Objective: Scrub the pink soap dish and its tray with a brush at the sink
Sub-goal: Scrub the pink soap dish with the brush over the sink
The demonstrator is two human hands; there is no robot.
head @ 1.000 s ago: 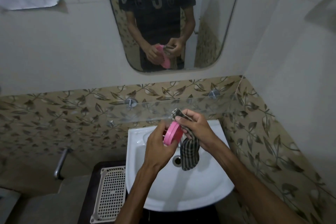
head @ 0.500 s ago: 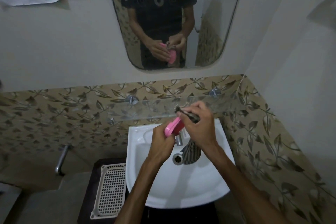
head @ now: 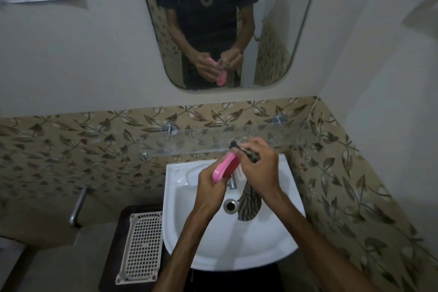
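My left hand (head: 209, 186) grips the pink soap dish (head: 225, 167) by its lower end and holds it on edge above the white sink (head: 206, 251). My right hand (head: 259, 166) holds a checked cloth (head: 248, 204) against the dish's upper end; the cloth's tail hangs down into the basin beside the drain (head: 230, 206). A short bit of cloth sticks out above my right fingers. No brush shows in this view.
A glass shelf (head: 189, 142) runs along the leaf-patterned tiles just behind my hands. The tap (head: 232, 182) sits under the dish. A white perforated tray (head: 139, 248) lies on a dark stand left of the sink. The mirror (head: 227, 26) reflects both hands.
Both hands rose from over the basin toward the glass shelf. The dish tilted more upright, and my right hand worked the cloth up along it.
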